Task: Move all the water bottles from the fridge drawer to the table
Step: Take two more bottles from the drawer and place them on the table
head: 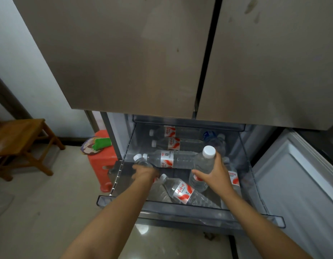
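Hands [146, 172] [216, 174] grip bottles [203, 165] in open drawer [162, 204] beside stool [104, 161].

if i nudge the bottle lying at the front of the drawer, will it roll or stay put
The clear plastic water bottle with the red-and-white label would probably roll: it lies on its round side. It looks full, so likely heavy for its size. The transparent fridge drawer front wall and neighbouring bottles should stop it soon.

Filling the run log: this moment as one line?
left hand: grasping bottle | right hand: lifting upright bottle | drawer: open, bottles remain
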Motion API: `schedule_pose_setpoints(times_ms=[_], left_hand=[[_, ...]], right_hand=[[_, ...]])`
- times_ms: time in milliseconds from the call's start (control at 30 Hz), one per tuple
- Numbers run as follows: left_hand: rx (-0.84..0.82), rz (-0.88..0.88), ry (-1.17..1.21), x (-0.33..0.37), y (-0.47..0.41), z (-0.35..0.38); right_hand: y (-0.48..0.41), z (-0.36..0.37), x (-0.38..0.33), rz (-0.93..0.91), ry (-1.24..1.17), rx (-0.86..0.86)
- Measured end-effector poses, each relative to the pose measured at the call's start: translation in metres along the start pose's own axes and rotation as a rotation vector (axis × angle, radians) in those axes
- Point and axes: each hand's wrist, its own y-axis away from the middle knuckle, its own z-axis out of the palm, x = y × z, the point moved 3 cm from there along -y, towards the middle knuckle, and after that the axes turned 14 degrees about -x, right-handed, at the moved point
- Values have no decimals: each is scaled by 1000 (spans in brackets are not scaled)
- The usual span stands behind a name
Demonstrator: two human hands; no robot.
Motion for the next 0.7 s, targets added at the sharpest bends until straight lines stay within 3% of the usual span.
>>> schedule_pose_setpoints(times_ms=[433, 700], left_hand=[[87, 562, -201, -4, 43, -11], [182, 822, -149, -15, 68, -16]], right_hand=[[-4, 4, 2, 31, 5, 4], [-3, 3, 1, 26, 5, 3]])
